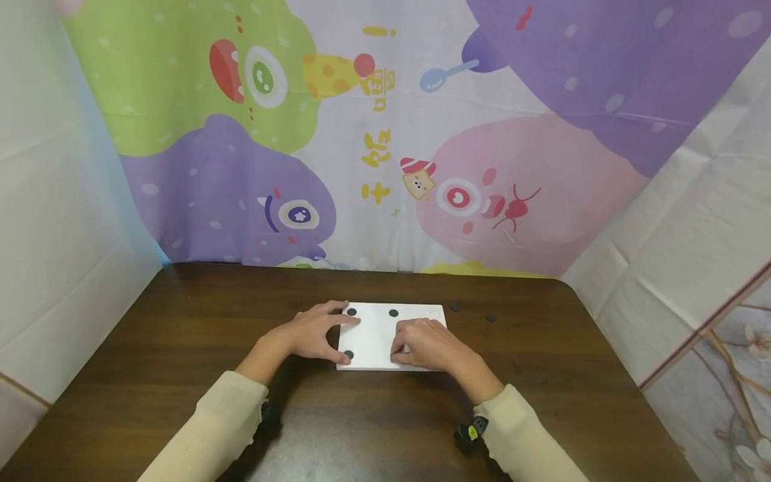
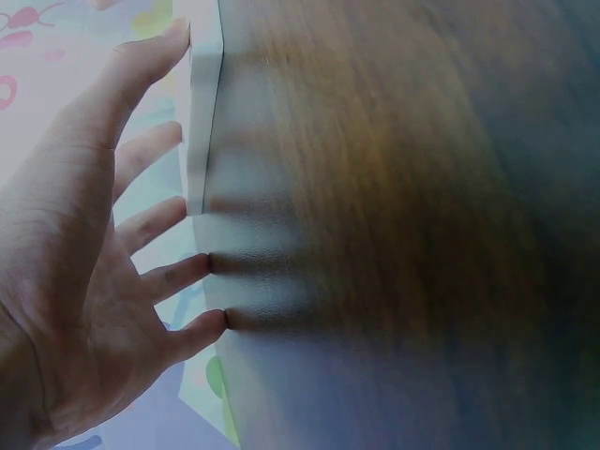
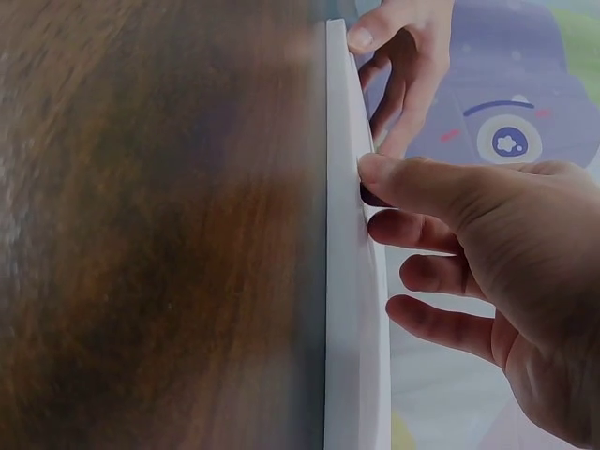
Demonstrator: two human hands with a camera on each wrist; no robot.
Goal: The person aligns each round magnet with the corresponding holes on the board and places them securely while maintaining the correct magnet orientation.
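Note:
A white rectangular board [image 1: 373, 335] lies flat near the table's middle. Three black round discs are on it: one disc [image 1: 352, 312] at the far left corner, another disc [image 1: 393, 313] along the far edge, and a third disc [image 1: 349, 355] at the near left corner, partly behind the left thumb. With fingers spread, my left hand [image 1: 310, 333] rests at the board's left end. My right hand [image 1: 424, 343] is over the board's right half, its thumb and index finger pinching a small black disc [image 3: 373, 196] at the near edge. The hand hides part of that half.
Two more black discs lie on the brown wooden table [image 1: 361, 422] right of the board: a nearer disc [image 1: 455, 306] and a farther disc [image 1: 490, 317]. A pale round mark [image 1: 433, 313] shows at the board's far right. A cartoon-printed cloth [image 1: 373, 234] hangs behind the table.

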